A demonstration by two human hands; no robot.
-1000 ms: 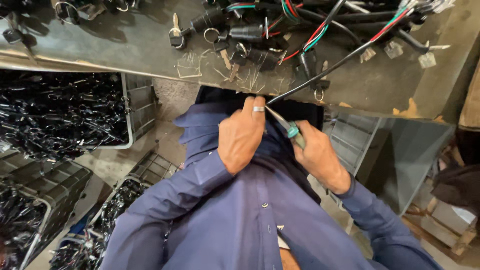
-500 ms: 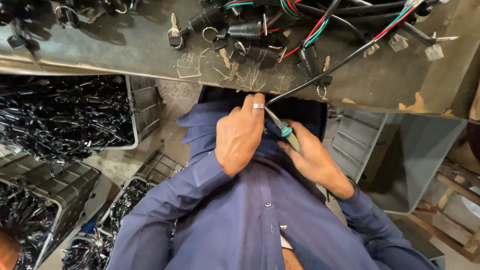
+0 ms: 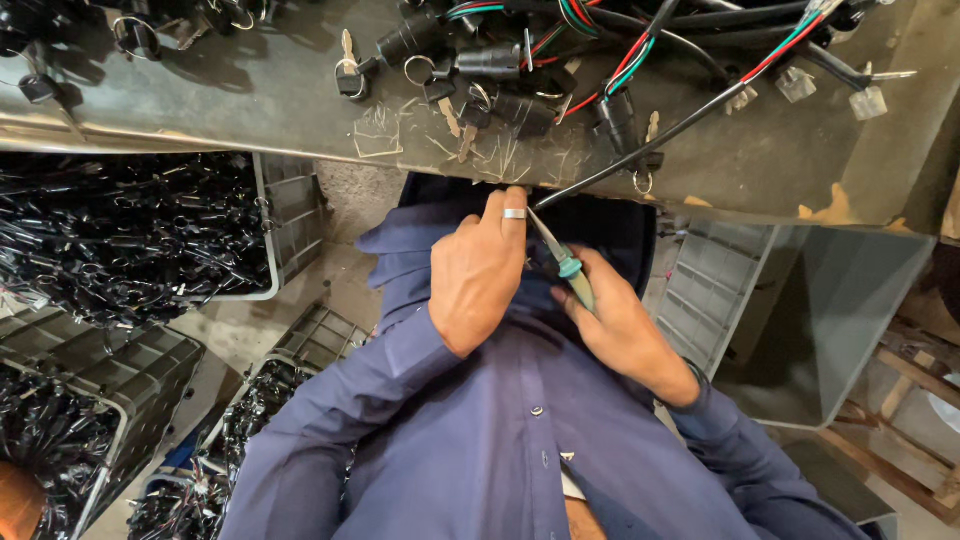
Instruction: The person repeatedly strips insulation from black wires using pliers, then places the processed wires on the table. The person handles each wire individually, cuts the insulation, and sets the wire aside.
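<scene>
At my far left, grey plastic crates (image 3: pixel 295 215) sit below the bench, heaped with tangled black wiring parts (image 3: pixel 120 240). Above them runs the scratched grey metal workbench (image 3: pixel 250 110), strewn with black cylindrical lock switches (image 3: pixel 490 62) on key rings and small silver keys (image 3: pixel 346 50). My left hand (image 3: pixel 480 275), a silver ring on one finger, is curled shut at the bench edge over my dark blue shirt (image 3: pixel 500 420); its fingertips are pressed together on something I cannot make out. Just beside it, my right hand (image 3: pixel 620 325) pinches a thin screwdriver with a teal handle (image 3: pixel 570 268), its metal shaft slanting up towards my left fingers. A black cable (image 3: pixel 640 150) runs from there up to the red, green and black wire bundle (image 3: pixel 620 50) on the bench. Further right stands an open grey bin (image 3: pixel 830 320).
</scene>
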